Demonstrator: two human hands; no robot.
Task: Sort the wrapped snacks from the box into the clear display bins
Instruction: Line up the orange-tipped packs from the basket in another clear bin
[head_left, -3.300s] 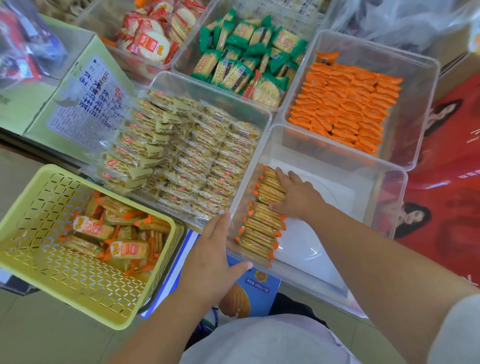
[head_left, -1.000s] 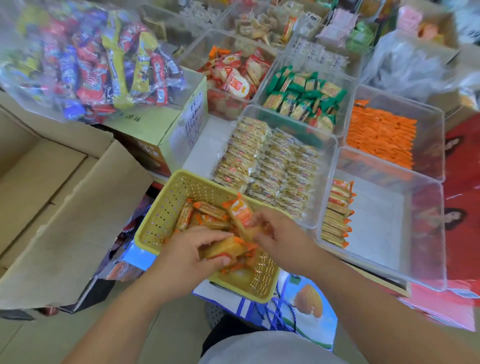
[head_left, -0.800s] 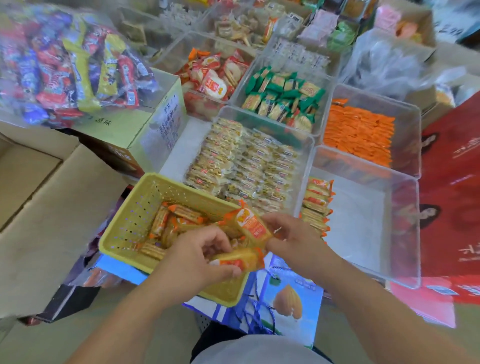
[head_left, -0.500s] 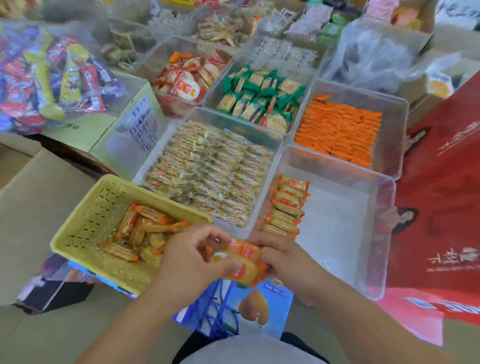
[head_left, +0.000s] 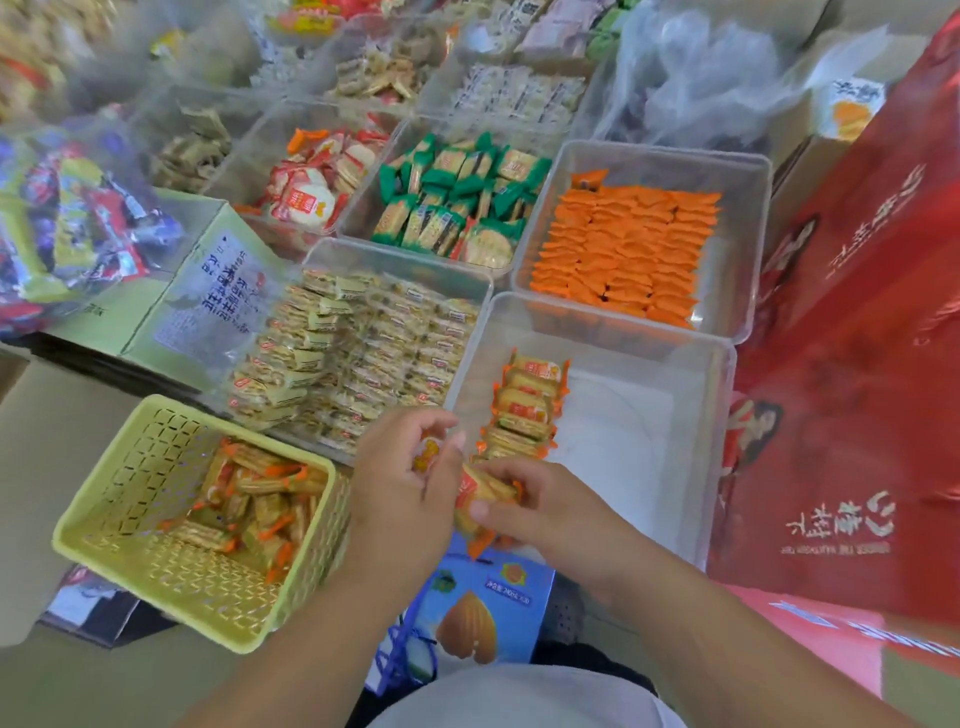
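Both hands have moved right from the yellow basket (head_left: 88, 538) toward the near clear bin (head_left: 721, 431). The left hand (head_left: 400, 501) curls its fingers round one orange-edged cracker pack (head_left: 427, 457). The right hand (head_left: 545, 512) pinches a second pack (head_left: 482, 493) between thumb and fingertips, just short of the row of packs (head_left: 527, 410) along the bin's left wall.

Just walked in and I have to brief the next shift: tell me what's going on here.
A person is stocking snack bins. The left hand and right hand both hold orange-wrapped packs by the near left corner of the mostly bare clear bin, where one row of the same packs lines its left wall. More of them lie in the yellow basket on the left. The bins behind are already well filled.
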